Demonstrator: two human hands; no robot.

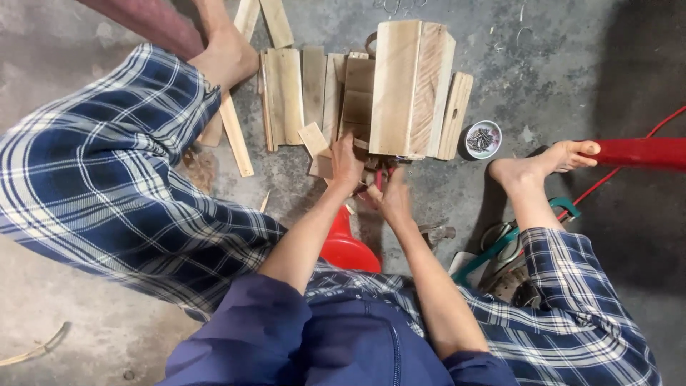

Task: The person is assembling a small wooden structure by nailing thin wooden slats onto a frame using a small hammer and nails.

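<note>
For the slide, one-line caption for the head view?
Seated person, both hands at the near end of a wooden box, nail dish alongside.

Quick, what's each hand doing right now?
Left hand: closed on a small wood piece.
Right hand: closed around something red; cannot tell what.

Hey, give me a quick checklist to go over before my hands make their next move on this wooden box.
1. Left hand against the wooden box: ok, at its near end.
2. Right hand grips the red-handled tool: cannot tell, mostly hidden.
3. Dish of screws close by: ok, right of the box.
4. Right foot away from the hands: ok.
5. Loose slats clear of the work: not ok, crowded against the box.
</note>
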